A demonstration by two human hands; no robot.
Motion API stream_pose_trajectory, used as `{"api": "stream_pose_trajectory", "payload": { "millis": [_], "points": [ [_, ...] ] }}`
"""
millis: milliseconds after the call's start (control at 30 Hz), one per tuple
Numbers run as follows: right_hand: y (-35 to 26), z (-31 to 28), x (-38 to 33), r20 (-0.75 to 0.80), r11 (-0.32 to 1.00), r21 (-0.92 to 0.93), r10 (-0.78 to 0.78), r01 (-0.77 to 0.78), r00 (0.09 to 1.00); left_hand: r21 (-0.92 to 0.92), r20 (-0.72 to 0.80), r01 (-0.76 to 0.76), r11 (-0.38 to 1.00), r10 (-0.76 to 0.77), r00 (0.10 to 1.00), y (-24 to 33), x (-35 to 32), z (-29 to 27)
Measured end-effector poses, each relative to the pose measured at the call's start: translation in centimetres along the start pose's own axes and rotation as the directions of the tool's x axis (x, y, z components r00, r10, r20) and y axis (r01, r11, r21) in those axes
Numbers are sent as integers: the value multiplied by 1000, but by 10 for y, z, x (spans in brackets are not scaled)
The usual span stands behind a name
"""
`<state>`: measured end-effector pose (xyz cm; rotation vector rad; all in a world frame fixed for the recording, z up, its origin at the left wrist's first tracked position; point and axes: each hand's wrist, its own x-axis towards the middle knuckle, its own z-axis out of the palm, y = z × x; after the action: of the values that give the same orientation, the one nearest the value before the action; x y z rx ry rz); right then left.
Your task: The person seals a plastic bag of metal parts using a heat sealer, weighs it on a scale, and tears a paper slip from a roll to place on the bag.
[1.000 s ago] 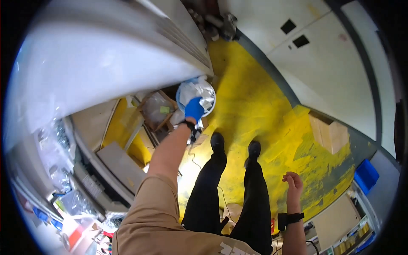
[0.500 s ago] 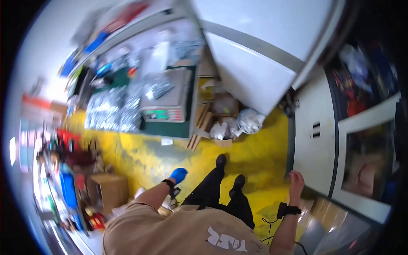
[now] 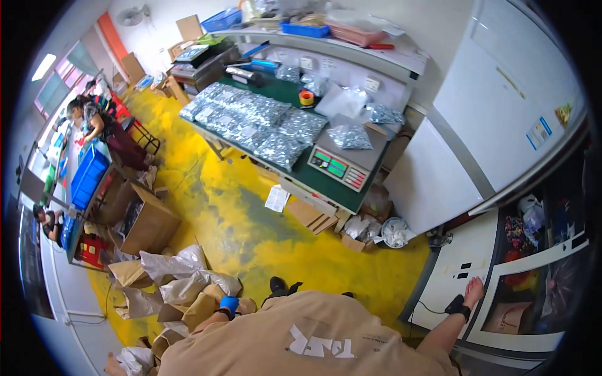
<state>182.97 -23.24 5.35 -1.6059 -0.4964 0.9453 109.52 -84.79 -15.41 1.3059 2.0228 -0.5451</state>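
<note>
Blue-gloved left hand (image 3: 229, 305) is seen near brown paper sacks (image 3: 188, 294), grip unclear; bare right hand (image 3: 474, 292) is spread open.

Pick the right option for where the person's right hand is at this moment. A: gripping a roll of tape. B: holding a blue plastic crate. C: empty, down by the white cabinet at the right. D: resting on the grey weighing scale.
C: the right hand, with a black band at the wrist, hangs empty and open beside the white cabinet, far from the grey weighing scale on the green table.
</note>
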Motion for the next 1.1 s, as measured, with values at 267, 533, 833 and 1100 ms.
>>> {"api": "stream_pose_trajectory", "payload": {
  "millis": [267, 533, 833, 1100],
  "points": [
    [51, 258, -198, 546, 978, -83, 203, -189, 813, -795, 72, 93, 600, -59, 996, -44, 13, 75],
    [75, 449, -422, 856, 973, -222, 165, 61, 490, -126, -89, 34, 991, -45, 995, -220, -2, 47],
    [118, 626, -469, 944, 900, -275, 186, 338, 271, -934, 155, 0, -357, -405, 901, -264, 73, -100],
    [137, 742, -498, 946, 899, -316, 273, 304, 176, -995, 99, 80, -58, -478, 873, -326, 94, -266]
  ]
}}
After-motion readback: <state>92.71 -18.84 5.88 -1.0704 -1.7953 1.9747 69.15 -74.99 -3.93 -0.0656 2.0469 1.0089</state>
